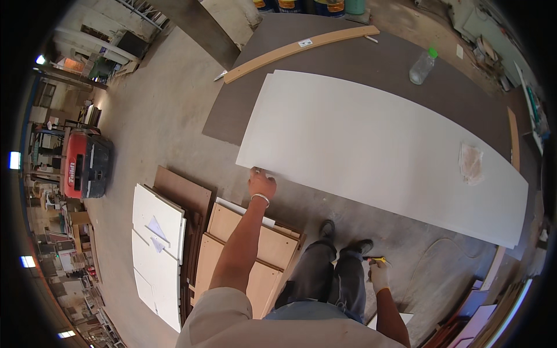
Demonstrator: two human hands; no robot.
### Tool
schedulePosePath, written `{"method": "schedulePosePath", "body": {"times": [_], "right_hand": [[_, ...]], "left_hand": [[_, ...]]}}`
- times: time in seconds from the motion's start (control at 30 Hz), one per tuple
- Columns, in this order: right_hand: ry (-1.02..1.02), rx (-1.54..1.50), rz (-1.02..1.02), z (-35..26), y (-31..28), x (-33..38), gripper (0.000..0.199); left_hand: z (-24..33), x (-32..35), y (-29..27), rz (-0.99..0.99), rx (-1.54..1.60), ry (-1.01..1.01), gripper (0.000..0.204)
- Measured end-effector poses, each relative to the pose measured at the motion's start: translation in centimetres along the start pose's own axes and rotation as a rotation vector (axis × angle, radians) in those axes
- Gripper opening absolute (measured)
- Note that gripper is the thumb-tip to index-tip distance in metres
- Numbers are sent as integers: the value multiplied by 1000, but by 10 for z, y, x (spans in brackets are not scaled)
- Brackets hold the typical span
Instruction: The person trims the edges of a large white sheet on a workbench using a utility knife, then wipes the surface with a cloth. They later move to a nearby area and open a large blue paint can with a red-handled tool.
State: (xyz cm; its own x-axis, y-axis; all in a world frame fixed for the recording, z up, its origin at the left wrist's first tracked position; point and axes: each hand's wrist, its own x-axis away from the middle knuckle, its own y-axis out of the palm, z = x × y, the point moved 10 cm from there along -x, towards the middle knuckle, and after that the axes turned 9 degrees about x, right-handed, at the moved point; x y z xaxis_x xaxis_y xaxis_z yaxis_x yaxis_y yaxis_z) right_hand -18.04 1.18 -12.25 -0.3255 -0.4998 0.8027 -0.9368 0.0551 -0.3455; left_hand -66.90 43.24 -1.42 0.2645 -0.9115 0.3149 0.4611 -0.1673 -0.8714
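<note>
A large white panel (360,139) lies across a dark brown board in front of me. My left hand (262,182), bare with a bracelet at the wrist, is at the panel's near edge close to its left corner. Its fingers are curled onto that edge. Low beside my right leg, my right hand (379,276) wears a light glove and is closed around a thin yellow and black hand tool (377,259). The tool's exact kind is too small to tell. Toward the panel's right end lies a crumpled clear plastic piece (471,163).
The dark brown board (232,119) bears a long wooden strip (301,47) and a clear bottle with a green cap (422,68). Stacked white panels (155,249) and wood-coloured panels (241,238) stand at my left. Farther left is a red forklift (84,163). A thin cable (426,255) crosses the floor.
</note>
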Motion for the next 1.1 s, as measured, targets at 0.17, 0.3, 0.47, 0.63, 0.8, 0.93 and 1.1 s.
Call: {"method": "schedulePosePath", "body": {"times": [0.17, 0.3, 0.47, 0.63, 0.8, 0.93, 1.1], "right_hand": [[144, -81, 40, -26, -36, 58, 19], [192, -63, 87, -16, -61, 75, 21], [150, -74, 141, -27, -77, 78, 20], [110, -20, 164, -67, -75, 88, 22], [34, 53, 103, -108, -59, 87, 24], [-9, 219, 107, -127, -64, 78, 26], [43, -32, 157, -105, -88, 69, 26]], "left_hand": [[-19, -8, -35, 219, -141, 31, 78], [-6, -20, -25, 34, -335, 75, 83], [-11, -25, -34, 25, -239, 12, 82], [-18, -1, -20, 32, -210, -21, 81], [-30, -23, -21, -12, -119, -82, 84], [-31, -27, -25, -87, 22, -109, 86], [-5, 12, 2, -122, -16, 41, 94]]}}
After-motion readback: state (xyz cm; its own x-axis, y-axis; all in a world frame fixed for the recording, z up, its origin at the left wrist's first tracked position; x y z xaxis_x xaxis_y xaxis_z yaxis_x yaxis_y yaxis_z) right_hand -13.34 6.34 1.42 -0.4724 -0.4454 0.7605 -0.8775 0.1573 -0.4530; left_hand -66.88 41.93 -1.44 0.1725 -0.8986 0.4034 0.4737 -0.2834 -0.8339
